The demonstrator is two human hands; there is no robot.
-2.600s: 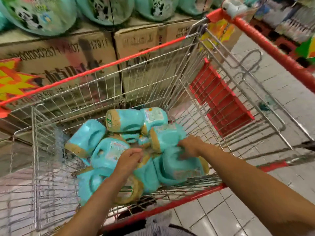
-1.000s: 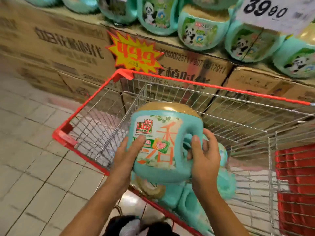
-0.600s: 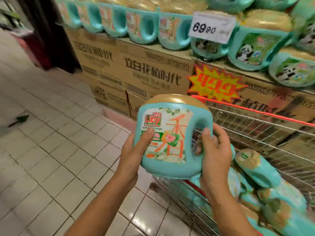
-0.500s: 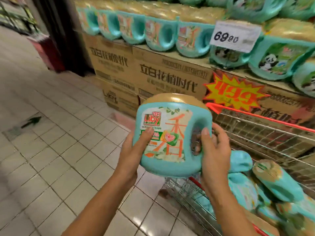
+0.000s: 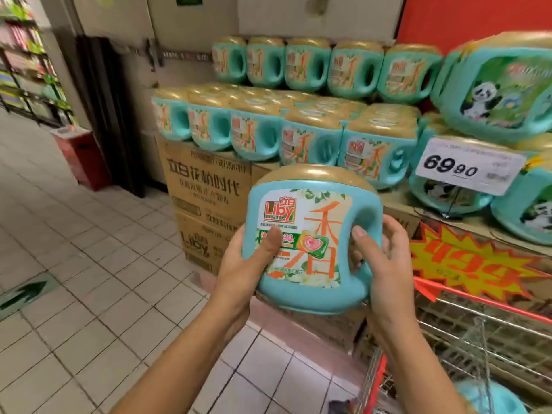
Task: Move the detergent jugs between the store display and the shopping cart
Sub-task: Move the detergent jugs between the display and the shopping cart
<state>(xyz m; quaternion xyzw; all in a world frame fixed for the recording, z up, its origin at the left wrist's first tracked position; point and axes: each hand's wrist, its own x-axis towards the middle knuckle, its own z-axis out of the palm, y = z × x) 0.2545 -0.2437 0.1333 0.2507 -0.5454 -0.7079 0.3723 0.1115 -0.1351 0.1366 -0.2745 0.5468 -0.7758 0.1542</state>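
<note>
You hold a teal plastic detergent jug with a gold cap [image 5: 310, 237] upright in the air, in front of the store display and just left of the red-rimmed wire shopping cart [image 5: 484, 301]. Your left hand [image 5: 239, 264] grips its left side, with the thumb pressed on the front label and the other fingers hidden behind. Your right hand [image 5: 385, 264] grips the handle, its fingers [image 5: 392, 231] curled through the opening. Behind it, matching teal jugs [image 5: 257, 135] stand in rows on stacked brown cardboard boxes [image 5: 206, 189]. A white price tag [image 5: 466, 165] reading 69.90 hangs at the right, above a yellow starburst sign [image 5: 472, 261].
</note>
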